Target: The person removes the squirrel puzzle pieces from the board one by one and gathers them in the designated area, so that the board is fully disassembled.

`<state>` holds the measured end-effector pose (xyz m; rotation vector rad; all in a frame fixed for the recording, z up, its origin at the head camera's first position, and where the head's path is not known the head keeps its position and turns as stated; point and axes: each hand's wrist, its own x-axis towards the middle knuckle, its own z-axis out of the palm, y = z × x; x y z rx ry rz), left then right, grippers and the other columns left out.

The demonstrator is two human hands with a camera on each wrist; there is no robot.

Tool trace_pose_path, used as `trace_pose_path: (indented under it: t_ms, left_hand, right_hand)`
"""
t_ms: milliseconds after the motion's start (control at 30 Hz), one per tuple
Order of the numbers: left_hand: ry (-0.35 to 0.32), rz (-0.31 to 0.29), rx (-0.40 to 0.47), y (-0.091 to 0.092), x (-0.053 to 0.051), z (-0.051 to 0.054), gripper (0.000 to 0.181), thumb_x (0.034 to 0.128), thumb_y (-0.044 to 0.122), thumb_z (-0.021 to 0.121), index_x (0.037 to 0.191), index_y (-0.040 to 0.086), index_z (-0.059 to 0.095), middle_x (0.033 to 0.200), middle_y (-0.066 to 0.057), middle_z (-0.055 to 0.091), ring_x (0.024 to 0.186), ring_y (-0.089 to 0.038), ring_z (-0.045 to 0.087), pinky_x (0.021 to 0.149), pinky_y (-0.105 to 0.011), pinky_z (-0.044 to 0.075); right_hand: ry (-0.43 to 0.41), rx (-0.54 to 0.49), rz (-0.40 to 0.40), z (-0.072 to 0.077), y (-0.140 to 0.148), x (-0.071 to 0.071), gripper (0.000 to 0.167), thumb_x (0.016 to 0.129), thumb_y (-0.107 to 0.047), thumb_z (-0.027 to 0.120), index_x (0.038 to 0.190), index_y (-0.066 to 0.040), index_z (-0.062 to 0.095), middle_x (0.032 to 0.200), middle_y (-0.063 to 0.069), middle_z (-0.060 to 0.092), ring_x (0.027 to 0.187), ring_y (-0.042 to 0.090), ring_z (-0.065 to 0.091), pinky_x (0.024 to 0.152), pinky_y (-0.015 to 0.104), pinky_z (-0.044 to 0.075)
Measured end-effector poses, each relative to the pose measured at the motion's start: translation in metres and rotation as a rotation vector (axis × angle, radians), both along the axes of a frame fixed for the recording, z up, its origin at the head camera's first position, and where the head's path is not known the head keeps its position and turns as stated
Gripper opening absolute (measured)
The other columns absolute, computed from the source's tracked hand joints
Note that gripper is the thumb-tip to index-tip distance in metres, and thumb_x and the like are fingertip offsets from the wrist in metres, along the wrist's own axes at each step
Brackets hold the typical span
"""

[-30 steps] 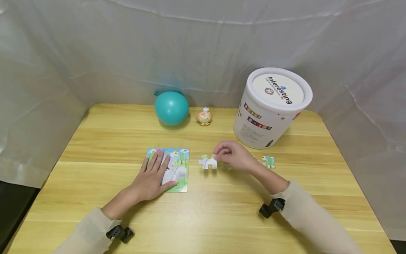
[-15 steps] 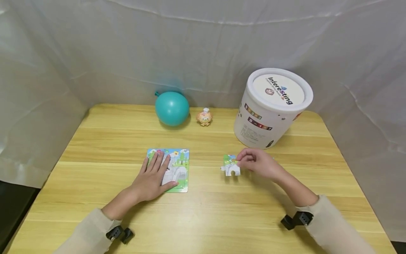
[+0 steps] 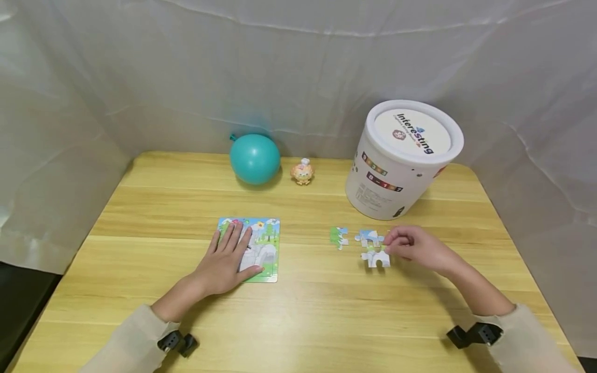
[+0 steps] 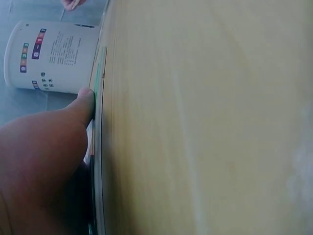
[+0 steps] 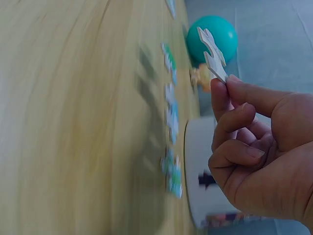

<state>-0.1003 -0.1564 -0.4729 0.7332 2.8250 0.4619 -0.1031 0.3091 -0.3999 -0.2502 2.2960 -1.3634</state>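
My left hand (image 3: 226,267) lies spread flat on a square picture puzzle (image 3: 270,252), covering its left part. My right hand (image 3: 423,250) pinches a mostly white puzzle piece (image 3: 375,259) between thumb and finger. In the right wrist view the pinched piece (image 5: 215,56) is held up off the table, my other fingers curled below it. A green and blue piece (image 3: 338,237) lies on the table, and a blue and white piece (image 3: 367,237) is right behind the held one. The right wrist view shows another piece (image 5: 173,176) lying near the tub.
Behind my right hand stands a large white lidded tub (image 3: 401,160). At the back of the wooden table (image 3: 298,316) are a teal balloon (image 3: 255,159) and a small orange figurine (image 3: 302,172) with a white hat. Grey cloth (image 3: 289,77) hangs around the back and sides.
My right hand has moved to the right with the white piece pinched in it, uncovering pieces on the table. My left hand has stayed on the puzzle.
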Motion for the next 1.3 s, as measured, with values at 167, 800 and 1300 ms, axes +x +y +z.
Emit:
trace_pose_path:
  t_ms: [167,800,1300]
  left_hand:
    - [0.013,-0.005,0.022,0.001,0.0,0.002,0.098,0.099,0.068,0.047,0.163,0.001,0.013,0.168,-0.026,0.001,0.155,-0.042,-0.005,0.12,-0.063,-0.004]
    - [-0.024,0.005,-0.029,0.0,-0.001,-0.002,0.097,0.0993,0.069,0.045,0.164,0.005,0.008,0.169,-0.019,-0.007,0.155,-0.036,-0.011,0.121,-0.061,-0.005]
    - [-0.009,0.011,0.006,0.003,0.003,0.009,0.095,0.0996,0.062,0.052,0.163,0.001,0.014,0.168,-0.025,0.002,0.155,-0.042,-0.004,0.12,-0.064,-0.002]
  right_hand:
    - [-0.019,0.043,-0.013,-0.007,0.024,0.006,0.018,0.098,-0.01,0.067,0.105,0.006,0.063,0.08,0.011,0.06,0.065,0.012,0.048,0.058,0.028,0.044]
    - [-0.057,0.138,-0.079,-0.036,0.062,0.013,0.019,0.097,-0.012,0.07,0.105,0.005,0.066,0.087,0.01,0.064,0.075,0.013,0.054,0.064,0.025,0.047]
    - [0.008,0.189,-0.075,-0.037,0.056,0.012,0.015,0.095,-0.01,0.072,0.102,0.003,0.067,0.089,0.009,0.064,0.079,0.015,0.057,0.068,0.024,0.05]
